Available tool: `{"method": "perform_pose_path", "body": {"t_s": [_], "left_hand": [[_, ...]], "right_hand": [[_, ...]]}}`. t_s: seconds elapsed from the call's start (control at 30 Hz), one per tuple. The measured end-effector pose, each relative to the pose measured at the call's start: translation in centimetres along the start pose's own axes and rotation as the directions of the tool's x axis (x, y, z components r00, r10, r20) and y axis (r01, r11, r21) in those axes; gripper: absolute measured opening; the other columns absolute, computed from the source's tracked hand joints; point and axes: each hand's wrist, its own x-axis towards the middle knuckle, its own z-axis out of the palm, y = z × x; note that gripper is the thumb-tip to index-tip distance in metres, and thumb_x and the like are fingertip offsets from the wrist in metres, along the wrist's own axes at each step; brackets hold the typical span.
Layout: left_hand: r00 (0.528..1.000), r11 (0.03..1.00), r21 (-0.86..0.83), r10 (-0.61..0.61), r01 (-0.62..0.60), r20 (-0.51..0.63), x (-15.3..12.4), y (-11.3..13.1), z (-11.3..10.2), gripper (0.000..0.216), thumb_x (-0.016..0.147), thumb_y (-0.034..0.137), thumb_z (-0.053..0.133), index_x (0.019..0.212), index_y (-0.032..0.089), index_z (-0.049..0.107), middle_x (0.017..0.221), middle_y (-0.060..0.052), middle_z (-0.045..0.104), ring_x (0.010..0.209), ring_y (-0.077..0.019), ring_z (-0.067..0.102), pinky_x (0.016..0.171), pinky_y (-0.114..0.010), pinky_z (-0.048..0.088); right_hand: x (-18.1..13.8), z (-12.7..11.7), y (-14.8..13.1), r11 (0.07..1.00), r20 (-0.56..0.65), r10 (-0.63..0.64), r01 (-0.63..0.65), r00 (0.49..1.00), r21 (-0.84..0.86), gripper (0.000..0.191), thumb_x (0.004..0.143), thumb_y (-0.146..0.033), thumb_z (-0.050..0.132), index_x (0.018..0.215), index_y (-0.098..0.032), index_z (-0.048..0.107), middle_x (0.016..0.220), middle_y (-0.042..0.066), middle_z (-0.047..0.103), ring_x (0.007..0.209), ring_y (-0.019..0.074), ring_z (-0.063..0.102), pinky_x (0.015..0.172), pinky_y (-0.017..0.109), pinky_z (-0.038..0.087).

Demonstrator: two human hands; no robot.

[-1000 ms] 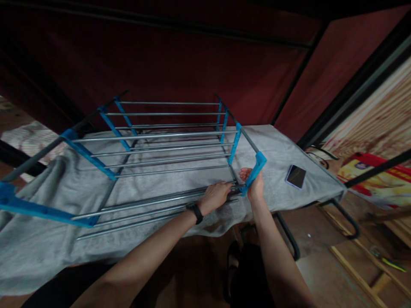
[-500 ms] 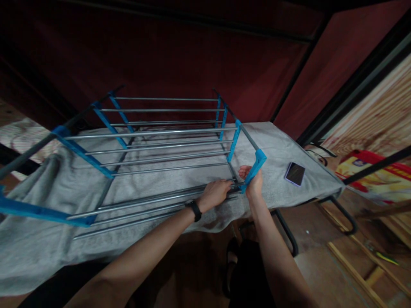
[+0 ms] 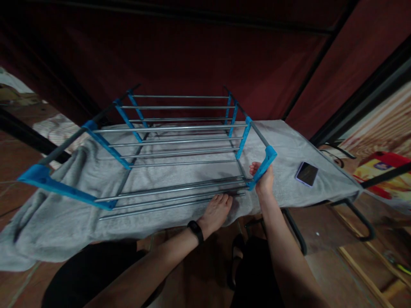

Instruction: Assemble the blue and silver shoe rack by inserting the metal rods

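A rack of grey metal tubes with blue plastic brackets lies on a grey blanket [image 3: 180, 171]. My right hand [image 3: 266, 182] is at its front right corner, wrapped from behind around the blue bracket [image 3: 263, 166], with fingertips showing on the bracket's left side. At the front edge, my left hand [image 3: 217, 210] has its fingers bent over the frontmost metal tube [image 3: 154, 209], near the tube's right end. That tube's right end stands apart from the bracket. Behind it, more metal tubes [image 3: 173, 188] run close together toward the same bracket. The left thumb is hidden.
A phone [image 3: 307, 174] lies on the blanket to the right. Dark red panels [image 3: 192, 55] stand behind the rack. Black metal legs [image 3: 356, 222] and wooden strips [image 3: 362, 273] are at the lower right. A red and yellow bag [image 3: 382, 171] is farther right.
My left hand has drawn back toward me, from atop the tubes to the frontmost one. My right hand keeps its hold on the bracket. The view has shifted left.
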Motion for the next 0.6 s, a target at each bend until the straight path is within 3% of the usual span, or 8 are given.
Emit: {"method": "perform_pose_path", "body": {"t_s": [0.1,0.23,0.33,0.6], "left_hand": [[0.996,0.994,0.071,-0.086,0.085,0.020,-1.3,-0.7,1.6,0.042,0.091,0.005,0.036,0.130,0.015,0.048,0.125,-0.012,0.057,0.114,-0.0219,0.053,0.098,-0.039,0.042],[0.994,0.991,0.107,-0.092,0.086,0.061,-1.3,-1.6,1.7,0.034,0.090,0.007,0.041,0.120,0.015,0.054,0.113,-0.011,0.060,0.105,-0.0219,0.055,0.089,-0.038,0.045],[0.997,0.991,0.124,-0.064,0.057,0.047,-1.7,-1.2,0.8,0.029,0.091,0.009,0.041,0.116,0.015,0.055,0.110,-0.010,0.059,0.104,-0.0220,0.054,0.088,-0.037,0.045],[0.996,0.988,0.142,-0.050,0.059,-0.068,-3.7,-0.5,-3.6,0.043,0.092,0.010,0.039,0.135,0.016,0.042,0.118,-0.011,0.055,0.107,-0.0229,0.052,0.087,-0.037,0.046]], "right_hand": [[-0.1,-0.2,-0.1,0.999,-0.002,0.033,-0.033,0.999,-0.001,0.049,0.093,-0.049,0.032,0.075,-0.018,0.065,0.071,0.007,0.067,0.062,0.0149,0.061,0.057,0.029,0.051],[0.1,-0.4,-0.2,0.997,-0.014,0.078,-0.078,0.997,-0.006,0.050,0.092,-0.047,0.031,0.071,-0.018,0.066,0.071,0.009,0.067,0.059,0.0148,0.060,0.054,0.029,0.050],[0.5,-0.5,-0.1,0.995,-0.026,0.097,-0.097,0.995,-0.015,0.049,0.091,-0.046,0.033,0.070,-0.018,0.066,0.069,0.009,0.066,0.058,0.0150,0.060,0.051,0.027,0.050],[0.4,-0.7,-0.7,0.994,-0.029,0.107,-0.107,0.994,-0.009,0.041,0.091,-0.044,0.037,0.074,-0.018,0.063,0.068,0.005,0.066,0.059,0.0137,0.062,0.053,0.024,0.052]]}}
